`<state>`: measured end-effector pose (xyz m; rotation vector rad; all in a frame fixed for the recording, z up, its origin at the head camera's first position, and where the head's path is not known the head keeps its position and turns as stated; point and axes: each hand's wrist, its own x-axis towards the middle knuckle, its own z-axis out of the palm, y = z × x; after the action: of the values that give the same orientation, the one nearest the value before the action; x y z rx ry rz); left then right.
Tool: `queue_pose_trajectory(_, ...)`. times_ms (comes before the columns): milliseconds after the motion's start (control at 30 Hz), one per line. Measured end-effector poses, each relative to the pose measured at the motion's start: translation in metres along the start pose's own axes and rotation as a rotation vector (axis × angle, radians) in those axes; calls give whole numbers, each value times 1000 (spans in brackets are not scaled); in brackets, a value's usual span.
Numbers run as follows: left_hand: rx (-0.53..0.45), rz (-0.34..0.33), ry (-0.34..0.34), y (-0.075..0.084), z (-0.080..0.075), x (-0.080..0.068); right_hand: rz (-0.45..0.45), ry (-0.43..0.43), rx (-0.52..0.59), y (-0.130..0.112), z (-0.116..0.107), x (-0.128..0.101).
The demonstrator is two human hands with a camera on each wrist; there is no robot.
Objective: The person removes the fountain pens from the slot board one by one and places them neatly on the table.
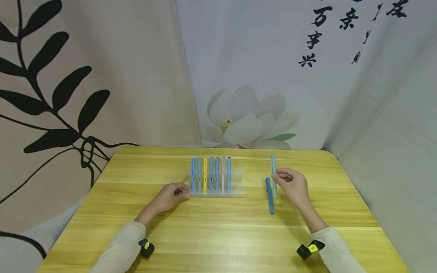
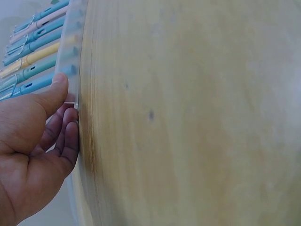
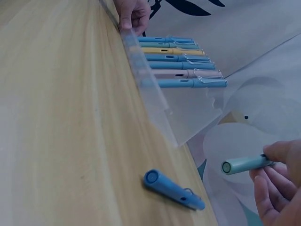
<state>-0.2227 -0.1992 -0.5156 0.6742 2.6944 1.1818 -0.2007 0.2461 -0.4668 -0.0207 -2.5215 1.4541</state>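
Observation:
A clear plastic pen stand (image 1: 238,184) holds several capped pens upright in a row: blue, green, yellow and pink. My left hand (image 1: 170,196) grips the stand's left end, its thumb (image 2: 59,87) at the front edge and the other fingers curled at the corner. Over to the right, my right hand (image 1: 294,186) pinches a light green pen (image 3: 244,164) between thumb and fingers, held above the table. Beneath and beside that pen, a blue pen (image 1: 270,199) lies on the table, clip visible in the right wrist view.
The wooden table (image 1: 218,239) ends at a back edge close behind the stand. Hanging cloth (image 1: 259,57) with a printed lotus and characters rises behind it, and more cloth (image 1: 396,132) hangs along the right side. The stand's right part has bare slots.

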Motion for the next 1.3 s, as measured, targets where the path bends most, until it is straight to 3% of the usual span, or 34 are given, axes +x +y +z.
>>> queue_pose_trajectory(600, -14, -8, 2, -2, 1, 0, 146, -16, -160, 30, 0, -4)
queue_pose_trajectory(1033, -16, -27, -2, -4, 2, -1, 188, -69, -170, 41, 2, -10)
queue_pose_trajectory(1300, -12, 7, 0, -4, 1, 0, 228, -96, -162, 44, 4, -10)
